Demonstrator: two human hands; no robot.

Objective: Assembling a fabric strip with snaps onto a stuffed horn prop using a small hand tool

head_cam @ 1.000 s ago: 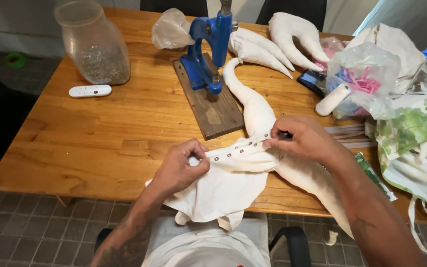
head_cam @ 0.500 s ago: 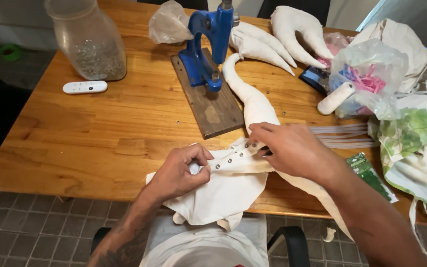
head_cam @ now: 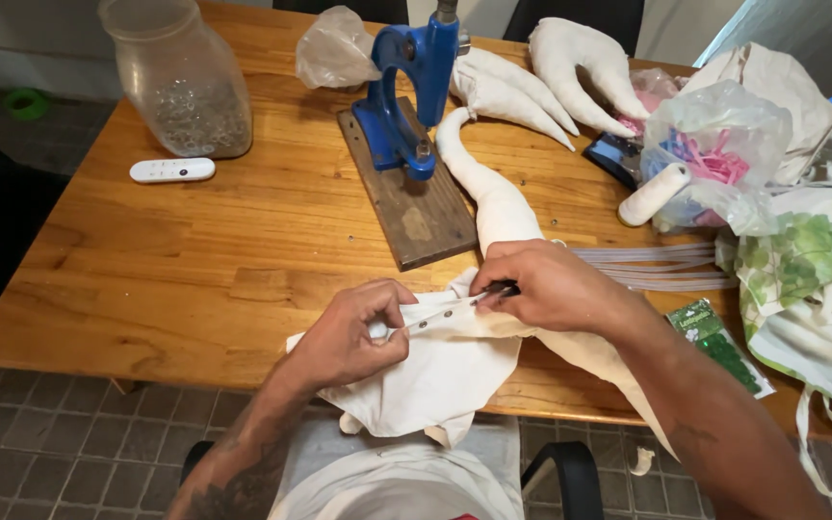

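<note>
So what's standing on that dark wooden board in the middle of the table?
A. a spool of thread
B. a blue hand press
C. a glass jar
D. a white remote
B: the blue hand press stands on the wooden board, while the glass jar and the white remote sit apart on the table.

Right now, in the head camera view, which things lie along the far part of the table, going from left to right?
Glass jar → clear plastic bag → blue hand press → white stuffed fabric shapes → plastic bag with pink contents → green leaf-print bag.
</note>
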